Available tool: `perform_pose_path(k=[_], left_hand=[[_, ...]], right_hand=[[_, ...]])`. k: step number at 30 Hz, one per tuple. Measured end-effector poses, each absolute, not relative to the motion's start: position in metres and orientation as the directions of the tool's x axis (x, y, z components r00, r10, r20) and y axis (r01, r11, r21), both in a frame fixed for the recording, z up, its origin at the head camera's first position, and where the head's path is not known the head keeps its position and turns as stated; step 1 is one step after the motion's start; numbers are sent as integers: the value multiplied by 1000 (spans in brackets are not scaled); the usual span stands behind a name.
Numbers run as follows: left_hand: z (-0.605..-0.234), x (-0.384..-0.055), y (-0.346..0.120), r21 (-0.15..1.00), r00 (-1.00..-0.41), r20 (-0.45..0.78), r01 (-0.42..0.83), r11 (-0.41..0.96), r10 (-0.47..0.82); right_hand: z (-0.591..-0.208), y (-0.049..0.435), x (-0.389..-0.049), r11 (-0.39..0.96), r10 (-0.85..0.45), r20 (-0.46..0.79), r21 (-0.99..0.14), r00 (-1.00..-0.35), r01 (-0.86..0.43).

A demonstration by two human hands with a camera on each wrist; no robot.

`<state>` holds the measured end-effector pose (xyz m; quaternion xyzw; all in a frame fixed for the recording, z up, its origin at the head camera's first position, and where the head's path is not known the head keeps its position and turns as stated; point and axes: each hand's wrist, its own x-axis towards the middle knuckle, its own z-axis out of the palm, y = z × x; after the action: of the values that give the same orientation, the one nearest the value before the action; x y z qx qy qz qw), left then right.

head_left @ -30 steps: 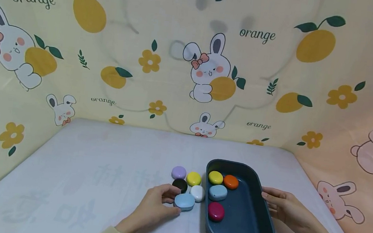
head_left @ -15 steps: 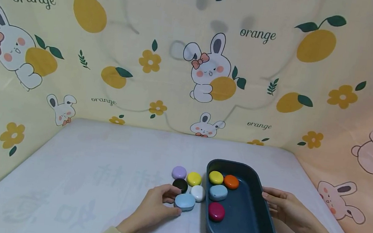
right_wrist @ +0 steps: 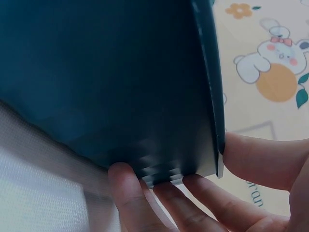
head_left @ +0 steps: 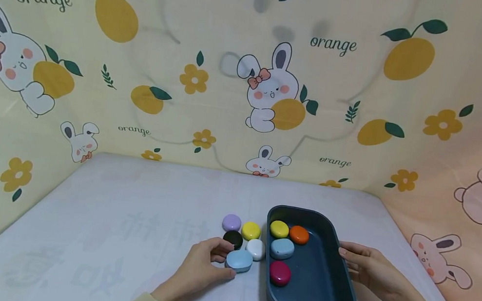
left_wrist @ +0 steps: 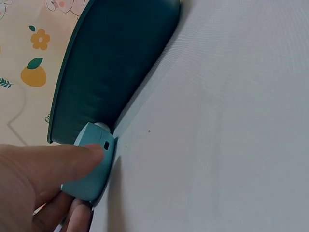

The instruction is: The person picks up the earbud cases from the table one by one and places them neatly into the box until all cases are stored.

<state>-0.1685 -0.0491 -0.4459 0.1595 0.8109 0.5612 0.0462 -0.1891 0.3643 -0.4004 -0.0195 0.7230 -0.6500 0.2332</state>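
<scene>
My left hand (head_left: 203,263) pinches a light blue, rounded case (head_left: 238,260) between thumb and fingers, low at the white table. In the left wrist view the case (left_wrist: 91,164) shows a small dark slot on its side, right by the thumb (left_wrist: 84,162); the other fingers curl beneath it. On the right, my right hand (head_left: 379,278) holds the long side of a dark blue tray (head_left: 344,279). The right wrist view has the thumb (right_wrist: 260,157) at the tray's rim and the fingers against its outer wall (right_wrist: 120,96).
Beside the tray lie a purple piece (head_left: 231,223), a yellow one (head_left: 251,231), a black one (head_left: 233,239) and a white one (head_left: 255,249). Inside sit yellow (head_left: 278,229), orange (head_left: 298,235), light blue (head_left: 281,248) and magenta (head_left: 279,274) pieces. A printed cloth (head_left: 226,119) stands behind.
</scene>
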Motion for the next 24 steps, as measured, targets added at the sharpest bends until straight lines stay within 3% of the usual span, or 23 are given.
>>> perform_pose_path(k=[24], left_hand=[[-447,-168,-47,926,-950,98,196,323,296]], right_hand=[[-402,365,-188,164,-313,-310,-949,-898,271]])
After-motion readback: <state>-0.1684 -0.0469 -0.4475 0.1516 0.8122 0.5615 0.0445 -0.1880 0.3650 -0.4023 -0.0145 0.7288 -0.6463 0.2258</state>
